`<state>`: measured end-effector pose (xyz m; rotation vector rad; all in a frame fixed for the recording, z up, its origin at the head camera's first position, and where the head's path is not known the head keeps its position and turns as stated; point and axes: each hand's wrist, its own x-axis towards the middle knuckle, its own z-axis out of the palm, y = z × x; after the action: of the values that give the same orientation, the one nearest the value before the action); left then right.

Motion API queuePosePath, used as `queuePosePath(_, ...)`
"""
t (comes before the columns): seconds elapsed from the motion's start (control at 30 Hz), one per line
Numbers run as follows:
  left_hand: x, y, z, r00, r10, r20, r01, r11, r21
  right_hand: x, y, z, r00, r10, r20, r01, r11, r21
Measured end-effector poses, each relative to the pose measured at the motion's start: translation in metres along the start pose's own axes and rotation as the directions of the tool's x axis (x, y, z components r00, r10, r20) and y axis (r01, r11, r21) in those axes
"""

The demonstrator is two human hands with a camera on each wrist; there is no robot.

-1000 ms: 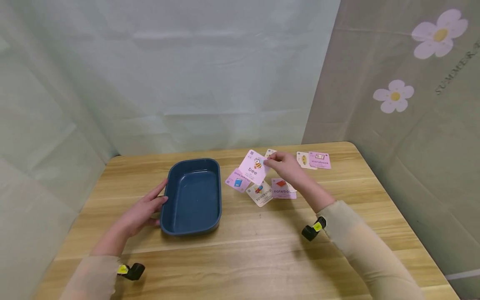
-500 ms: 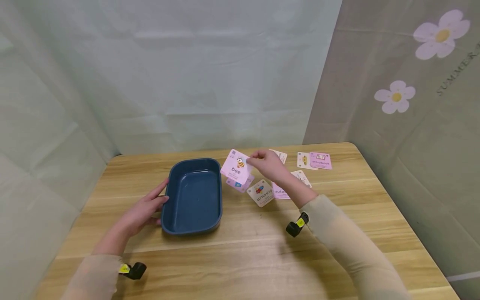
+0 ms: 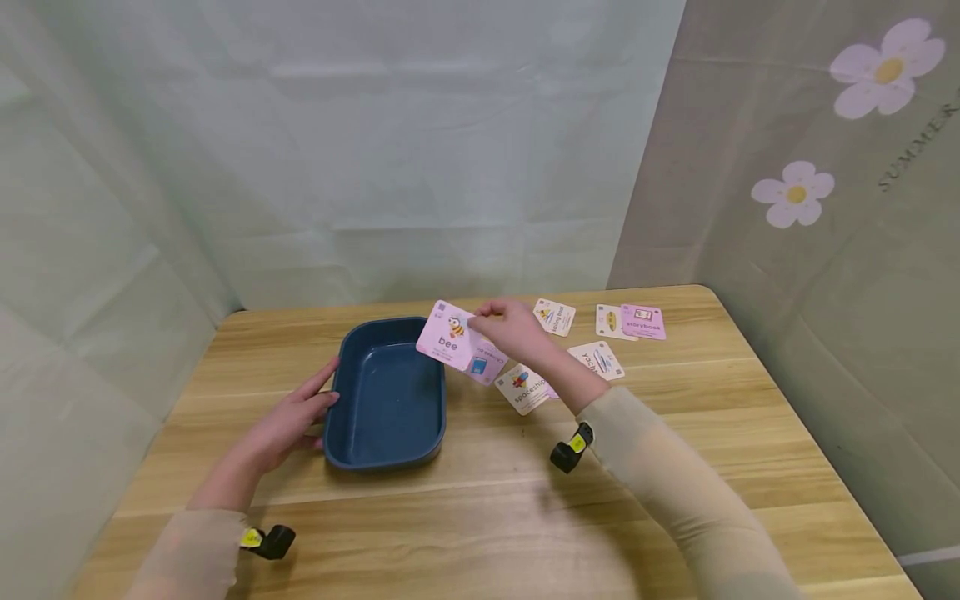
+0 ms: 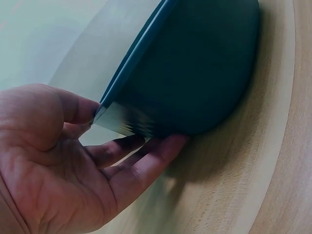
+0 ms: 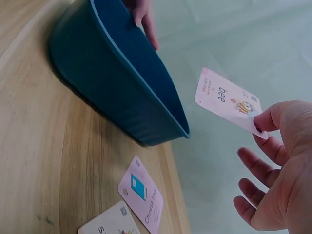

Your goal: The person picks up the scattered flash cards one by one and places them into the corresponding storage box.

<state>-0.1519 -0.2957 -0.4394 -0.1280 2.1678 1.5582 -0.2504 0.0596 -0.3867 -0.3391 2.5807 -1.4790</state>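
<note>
In the head view, my right hand (image 3: 513, 333) pinches the pink bee card (image 3: 442, 342) by one corner between thumb and finger. The card hangs in the air by the right rim of a deep blue tub (image 3: 437, 454). The right wrist view shows the bee card (image 5: 226, 100) tilted, the other fingers loosely bent. My left hand (image 3: 288, 421) grips the tub's left rim. Its fingers lie against the outer wall in the left wrist view. Below the right hand lie a pink Chinese book card (image 3: 489, 367) and a spaceship card (image 3: 517, 392).
A yacht card (image 3: 597, 360) and a boat card (image 3: 555, 317) lie beyond the right forearm. Farther right, a storybook card (image 3: 645, 323) overlaps a cream card (image 3: 609, 321). The wooden table (image 3: 465, 525) meets cloth walls at the back and sides.
My right hand has moved left with the bee card, from above the cards to the tub's right rim. Cards under the hand are uncovered. The left hand and tub have stayed put.
</note>
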Motion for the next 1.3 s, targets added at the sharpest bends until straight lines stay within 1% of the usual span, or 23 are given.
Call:
queuePosePath(0.2, -0.002, 0.001, 0.001, 1.000, 0.005, 0.004, -0.005, 1.000, -0.010, 0.002, -0.006, 0.009, 1.000, -0.030, -0.005, 0.029, 0.999, -0.028)
queuePosePath(0.27, -0.001, 0.000, 0.001, 1.000, 0.006, 0.008, -0.006, 1.000, -0.014, 0.004, -0.007, 0.012, 0.999, -0.050, -0.007, 0.050, 0.998, -0.040)
queuePosePath(0.4, -0.001, -0.001, 0.001, 1.000, 0.007, 0.010, -0.007, 1.000, -0.013, 0.007, -0.008, 0.018, 0.995, -0.094, 0.014, 0.095, 0.994, -0.060)
queuePosePath(0.53, -0.001, -0.001, 0.001, 1.000, 0.008, 0.013, -0.008, 1.000, -0.011, 0.007, -0.012, 0.024, 0.990, -0.143, 0.023, 0.144, 0.983, -0.113)
queuePosePath(0.73, -0.003, 0.002, 0.001, 1.000, 0.001, 0.008, 0.000, 1.000, -0.007, 0.006, -0.021, 0.033, 0.987, -0.160, 0.034, 0.164, 0.964, -0.211)
queuePosePath(0.97, -0.003, 0.004, 0.001, 1.000, -0.006, 0.002, 0.006, 1.000, 0.003, 0.007, -0.026, 0.046, 0.977, -0.207, 0.045, 0.210, 0.922, -0.326)
queuePosePath(1.13, -0.003, 0.004, 0.001, 1.000, -0.010, -0.001, 0.010, 1.000, 0.006, 0.007, -0.027, 0.054, 0.973, -0.225, 0.057, 0.229, 0.891, -0.392)
queuePosePath(1.2, -0.003, 0.003, 0.001, 1.000, -0.008, -0.001, 0.008, 1.000, 0.008, 0.007, -0.027, 0.058, 0.969, -0.235, 0.073, 0.243, 0.871, -0.428)
queuePosePath(1.3, -0.002, 0.002, 0.001, 1.000, -0.007, -0.001, 0.007, 1.000, 0.003, 0.007, -0.028, 0.062, 0.962, -0.251, 0.107, 0.271, 0.832, -0.484)
